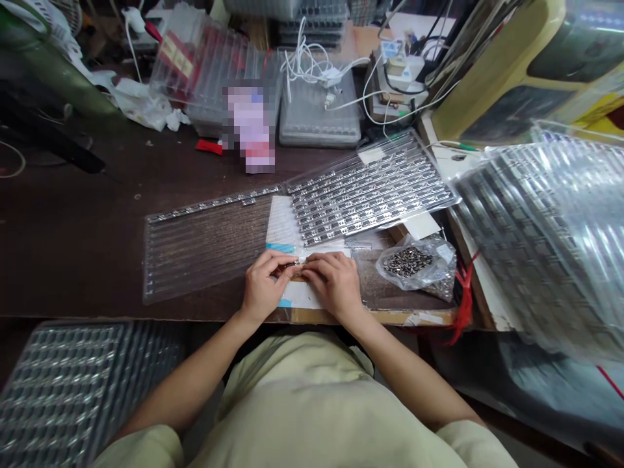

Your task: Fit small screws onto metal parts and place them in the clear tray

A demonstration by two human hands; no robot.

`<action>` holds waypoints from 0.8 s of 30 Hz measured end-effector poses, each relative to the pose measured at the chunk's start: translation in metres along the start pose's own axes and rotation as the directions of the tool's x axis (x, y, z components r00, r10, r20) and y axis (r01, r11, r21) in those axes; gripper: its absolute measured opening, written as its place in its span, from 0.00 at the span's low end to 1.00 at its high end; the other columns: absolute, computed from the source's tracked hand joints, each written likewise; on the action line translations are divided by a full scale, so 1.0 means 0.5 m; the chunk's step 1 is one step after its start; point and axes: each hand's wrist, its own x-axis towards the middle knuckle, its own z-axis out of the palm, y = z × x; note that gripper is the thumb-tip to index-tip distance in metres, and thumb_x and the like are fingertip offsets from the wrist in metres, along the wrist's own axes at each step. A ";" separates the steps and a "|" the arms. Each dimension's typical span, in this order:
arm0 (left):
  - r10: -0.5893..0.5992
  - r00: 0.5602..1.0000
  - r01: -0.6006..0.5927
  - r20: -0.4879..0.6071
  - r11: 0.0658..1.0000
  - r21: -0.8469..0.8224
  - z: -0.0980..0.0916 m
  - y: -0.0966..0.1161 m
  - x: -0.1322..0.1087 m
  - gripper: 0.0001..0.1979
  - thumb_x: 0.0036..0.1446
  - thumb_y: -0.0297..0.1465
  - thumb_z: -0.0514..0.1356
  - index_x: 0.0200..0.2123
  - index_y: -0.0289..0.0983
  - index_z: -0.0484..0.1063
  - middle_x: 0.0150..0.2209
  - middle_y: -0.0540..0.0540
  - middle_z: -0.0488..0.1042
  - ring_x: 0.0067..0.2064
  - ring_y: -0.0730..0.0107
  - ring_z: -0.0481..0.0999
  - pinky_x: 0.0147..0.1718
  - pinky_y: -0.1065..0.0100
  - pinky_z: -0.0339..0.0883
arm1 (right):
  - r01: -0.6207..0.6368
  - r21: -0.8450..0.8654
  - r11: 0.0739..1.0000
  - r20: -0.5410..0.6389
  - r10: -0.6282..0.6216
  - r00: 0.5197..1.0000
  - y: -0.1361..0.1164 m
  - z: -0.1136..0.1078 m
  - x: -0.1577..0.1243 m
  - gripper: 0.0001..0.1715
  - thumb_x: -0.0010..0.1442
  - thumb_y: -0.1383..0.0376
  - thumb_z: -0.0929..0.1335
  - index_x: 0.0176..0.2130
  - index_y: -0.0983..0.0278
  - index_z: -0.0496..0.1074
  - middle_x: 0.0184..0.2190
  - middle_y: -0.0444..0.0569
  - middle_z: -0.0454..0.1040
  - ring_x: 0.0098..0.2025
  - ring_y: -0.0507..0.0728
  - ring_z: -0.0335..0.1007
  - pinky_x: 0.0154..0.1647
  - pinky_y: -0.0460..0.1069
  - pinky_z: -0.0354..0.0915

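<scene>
Near the table's front edge, my left hand (266, 284) pinches a small dark metal-edged connector (291, 264), partly hidden by the fingers. Close against it, my right hand (336, 281) has thumb and forefinger pressed together at the connector's other end; what lies between those fingertips is too small to name. Under both hands is a white sheet (308, 298) with blue tape. Rows of similar connectors fill a clear ribbed tray (363, 195) beyond my right hand. Another clear tray (209, 240), left of my hands, carries connectors along its far edge.
To the right, an open plastic bag (412, 263) holds many small metal parts. Stacked clear trays (550, 234) rise at the right, and filled trays (58, 383) sit low at the left. White cables (312, 62) lie on a stack of clear trays at the back.
</scene>
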 end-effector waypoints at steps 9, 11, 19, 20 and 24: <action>-0.029 1.000 0.030 0.008 0.999 -0.019 0.002 -0.004 -0.001 0.07 0.57 0.32 0.62 0.37 0.38 0.77 0.35 0.45 0.75 0.36 0.70 0.75 0.29 0.73 0.70 | 0.011 -0.228 0.974 -0.028 -0.018 0.999 0.011 -0.023 -0.011 0.12 0.60 0.57 0.69 0.44 0.54 0.76 0.43 0.46 0.75 0.46 0.59 0.61 0.45 0.55 0.52; -0.035 0.999 0.036 0.012 0.999 -0.030 0.003 -0.004 -0.001 0.07 0.57 0.32 0.62 0.37 0.37 0.77 0.35 0.45 0.75 0.36 0.70 0.75 0.29 0.73 0.70 | -0.009 -0.321 0.947 -0.055 -0.009 0.998 0.020 -0.036 -0.020 0.12 0.60 0.57 0.69 0.44 0.56 0.76 0.41 0.47 0.75 0.45 0.59 0.61 0.45 0.55 0.51; -0.066 0.997 0.067 0.026 0.997 -0.039 0.005 0.010 0.014 0.07 0.56 0.33 0.62 0.36 0.37 0.78 0.35 0.46 0.74 0.31 0.74 0.73 0.27 0.73 0.69 | 0.075 -0.405 0.911 -0.093 -0.123 0.988 0.041 -0.021 -0.033 0.07 0.63 0.61 0.66 0.34 0.60 0.73 0.35 0.45 0.75 0.38 0.55 0.62 0.43 0.52 0.51; -0.043 0.998 0.043 0.037 0.999 -0.018 0.007 0.014 0.016 0.07 0.56 0.33 0.62 0.36 0.38 0.78 0.35 0.46 0.74 0.31 0.74 0.72 0.28 0.73 0.68 | 0.083 -0.400 0.913 -0.097 -0.132 0.986 0.042 -0.019 -0.032 0.07 0.63 0.61 0.66 0.34 0.60 0.72 0.35 0.45 0.75 0.38 0.55 0.62 0.43 0.52 0.51; 0.080 0.987 -0.087 0.142 0.995 0.049 0.023 0.024 0.016 0.07 0.56 0.32 0.63 0.38 0.40 0.78 0.34 0.47 0.74 0.35 0.71 0.73 0.34 0.69 0.67 | 0.075 -0.326 0.942 -0.134 -0.124 0.983 0.048 -0.017 -0.032 0.06 0.64 0.63 0.65 0.35 0.61 0.70 0.35 0.45 0.75 0.37 0.54 0.63 0.43 0.51 0.52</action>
